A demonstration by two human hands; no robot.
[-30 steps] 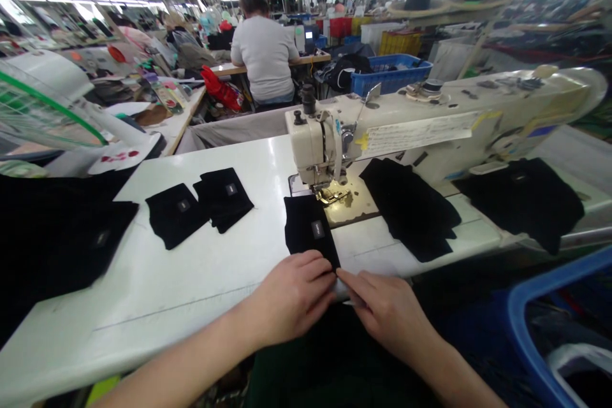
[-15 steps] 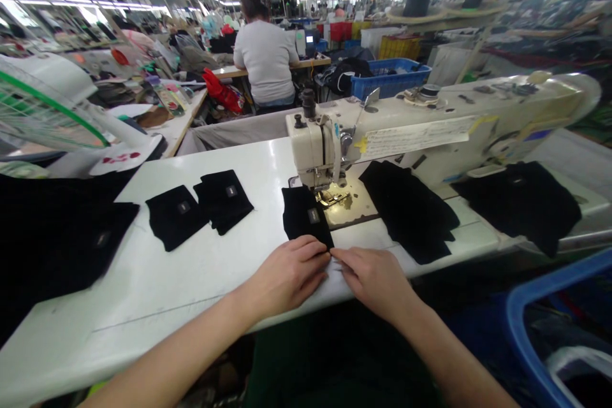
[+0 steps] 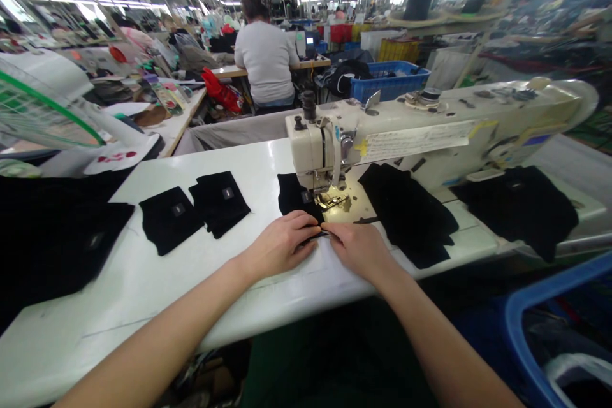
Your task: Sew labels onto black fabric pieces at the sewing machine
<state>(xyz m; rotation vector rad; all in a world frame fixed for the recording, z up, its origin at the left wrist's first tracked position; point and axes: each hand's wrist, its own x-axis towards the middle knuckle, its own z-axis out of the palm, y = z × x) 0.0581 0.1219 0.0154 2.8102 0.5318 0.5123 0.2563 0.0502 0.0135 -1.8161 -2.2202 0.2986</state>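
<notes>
A black fabric piece [image 3: 291, 194] with a small label lies partly under the head of the white sewing machine [image 3: 310, 146], beside the metal presser foot [image 3: 329, 199]. My left hand [image 3: 285, 241] grips the near end of this piece, fingers pressed together. Close against it, my right hand [image 3: 356, 247] pinches the same end at its right corner. Both hands hide part of that near edge. Two more labelled black pieces [image 3: 171, 220] [image 3: 220, 203] lie to the left on the white table [image 3: 224, 293].
Black fabric stacks lie right of the needle [image 3: 406, 213] and farther right [image 3: 521, 207]. Large black cloth [image 3: 52, 248] covers the table's left end. A fan [image 3: 43, 108] stands at left, a blue basket rim [image 3: 519, 331] at lower right. A person [image 3: 265, 60] sits ahead.
Both hands have moved forward, toward the machine, with the black piece. Its label is now nearer the presser foot, and more of the piece has passed beyond it.
</notes>
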